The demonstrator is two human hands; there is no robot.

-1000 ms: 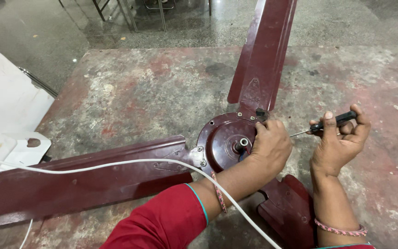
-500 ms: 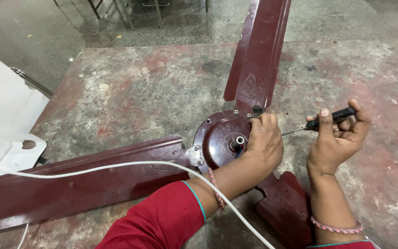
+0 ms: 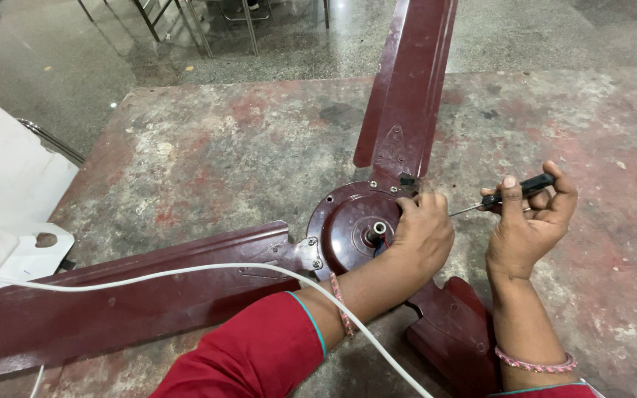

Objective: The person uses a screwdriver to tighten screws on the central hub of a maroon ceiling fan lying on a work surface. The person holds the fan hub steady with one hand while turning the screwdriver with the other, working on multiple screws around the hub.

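Right hand (image 3: pixel 528 225) grips the screwdriver (image 3: pixel 514 193); left hand (image 3: pixel 423 234) presses on the fan hub (image 3: pixel 352 225). Best keep the tip square, hub steady.

I see a maroon ceiling fan (image 3: pixel 348 228) lying flat on the worn floor, its round motor hub facing up with a short shaft at its middle and three long blades spread outward. A screwdriver (image 3: pixel 514 193) with a black handle lies almost level, its thin shaft pointing at the hub's rim.
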